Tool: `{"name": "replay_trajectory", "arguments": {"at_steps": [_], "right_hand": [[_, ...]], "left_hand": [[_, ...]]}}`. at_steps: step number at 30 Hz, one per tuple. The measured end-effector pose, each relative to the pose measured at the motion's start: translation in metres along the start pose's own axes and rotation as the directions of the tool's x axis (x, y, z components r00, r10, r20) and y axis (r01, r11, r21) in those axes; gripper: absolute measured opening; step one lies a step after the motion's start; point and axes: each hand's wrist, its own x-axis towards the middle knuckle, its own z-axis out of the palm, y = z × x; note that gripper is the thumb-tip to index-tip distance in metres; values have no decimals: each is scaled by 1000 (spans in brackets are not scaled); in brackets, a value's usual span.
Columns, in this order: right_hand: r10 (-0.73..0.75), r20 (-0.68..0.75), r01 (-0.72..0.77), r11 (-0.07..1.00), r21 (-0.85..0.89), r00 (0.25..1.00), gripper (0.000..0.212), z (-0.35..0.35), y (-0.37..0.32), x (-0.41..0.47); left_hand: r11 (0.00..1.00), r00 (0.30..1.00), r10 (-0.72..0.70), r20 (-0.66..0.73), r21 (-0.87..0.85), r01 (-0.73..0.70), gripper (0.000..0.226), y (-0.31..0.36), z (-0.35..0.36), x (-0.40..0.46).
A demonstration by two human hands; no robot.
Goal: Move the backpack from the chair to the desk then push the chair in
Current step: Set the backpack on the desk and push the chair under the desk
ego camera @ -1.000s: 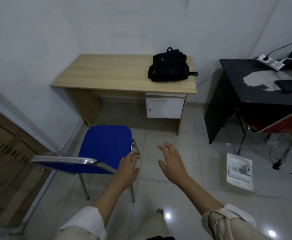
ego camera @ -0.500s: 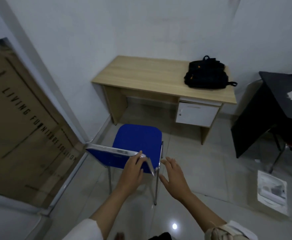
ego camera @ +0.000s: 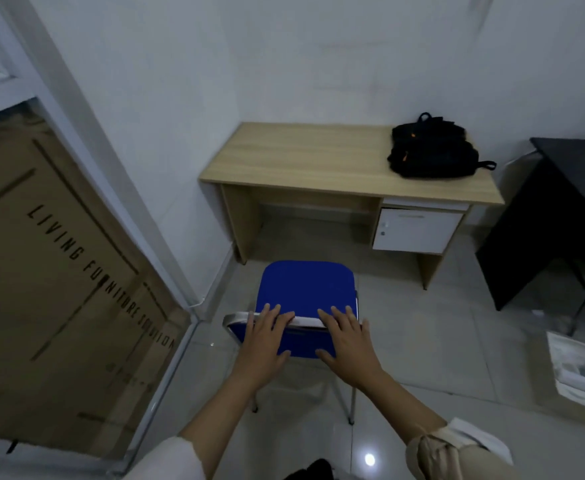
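Both my hands now on chair (ego camera: 306,289) backrest top: left hand (ego camera: 265,344) and right hand (ego camera: 348,341) clamped on it, where a second ago only left touched. Backpack (ego camera: 433,150) already on counter (ego camera: 301,157); chair squared toward kneehole, push-in comes next

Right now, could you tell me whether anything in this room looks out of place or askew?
Mostly the blue chair: it stands out on the floor, short of the desk, with both hands on its backrest. A white tray-like package lies loose on the floor at right. The backpack sits squarely on the desk.
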Motion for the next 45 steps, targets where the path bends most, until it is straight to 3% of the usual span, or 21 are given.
{"name": "replay_trajectory", "arguments": {"at_steps": [7,13,17,19,22,35,45], "right_hand": [[-30,134,42,995,-86,990,70,-9,-7,34],[-94,201,128,978,-165,975,62,-11,-9,61],[-210,42,214,968,-134,977,71,-1,2,72],[-228,-58,220,968,-116,972,83,3,5,75],[-265,-157,234,953,-192,951,84,4,4,86],[-230,-153,192,955,-226,961,82,-11,16,150],[-216,-200,171,960,-221,956,81,-35,29,241]], "left_hand": [[995,976,54,212,65,-69,61,-32,-13,48],[984,943,158,293,35,-175,73,-49,-15,77],[957,945,282,165,24,-289,93,-60,-5,83],[955,951,287,118,42,-293,95,-63,-3,88],[955,956,278,94,79,-285,95,-65,-8,100],[949,954,292,64,107,-297,92,-80,-16,167],[940,946,322,24,109,-323,86,-109,-22,266]]}}
